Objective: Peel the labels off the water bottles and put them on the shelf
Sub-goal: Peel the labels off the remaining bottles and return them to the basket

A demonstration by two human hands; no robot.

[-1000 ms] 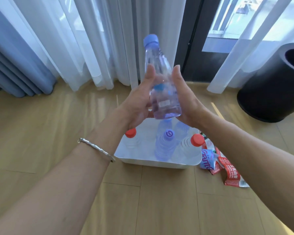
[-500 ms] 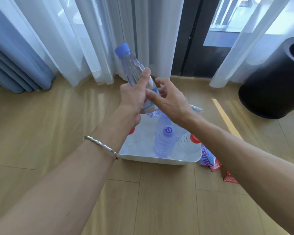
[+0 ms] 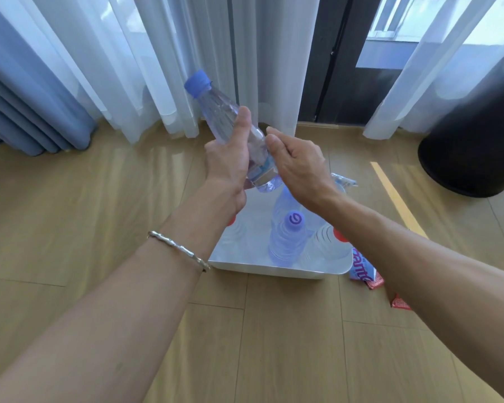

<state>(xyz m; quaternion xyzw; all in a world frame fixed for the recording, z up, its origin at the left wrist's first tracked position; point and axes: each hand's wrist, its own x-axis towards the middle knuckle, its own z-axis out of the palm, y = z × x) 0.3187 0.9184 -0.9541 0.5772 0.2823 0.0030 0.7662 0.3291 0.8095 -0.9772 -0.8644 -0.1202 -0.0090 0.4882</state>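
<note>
- view from head height, down over two bare forearms to a wood floor (image 3: 70,213).
- in the left hand (image 3: 227,164): a clear bottle (image 3: 216,109), raised and tilted, blue cap (image 3: 197,82) up and to the left, base low over a white tray (image 3: 274,270).
- left grip closed round the bottle's middle, thumb lying up along its side.
- right hand (image 3: 300,167) against the bottle's lower part, fingers curled toward the label (image 3: 264,167); fingertips hidden behind the back of the hand, so pinching the label or only touching it: cannot tell.
- label a blue and white band near the base, not yet off.
- judged as the peeling step; no shelf in view.
- to do it well: hold the left grip above the band, clear of it.
- search with a right thumbnail for the seam or a loose edge.
- pull round the bottle in one slow strip, turning the bottle against the pull.
- squeeze lightly: thin plastic, likely to dent and let the band slip from the nail.
- below, in the tray on the floor: several upright bottles (image 3: 285,242), one with a purple cap (image 3: 294,221), at least one with a red cap (image 3: 339,235).
- just right of the tray, on the floor: peeled labels (image 3: 361,271), red and blue; a sensible place to drop the next one, rather than among the bottles.
- further right a black bin (image 3: 477,141); behind, white curtains (image 3: 157,68).
</note>
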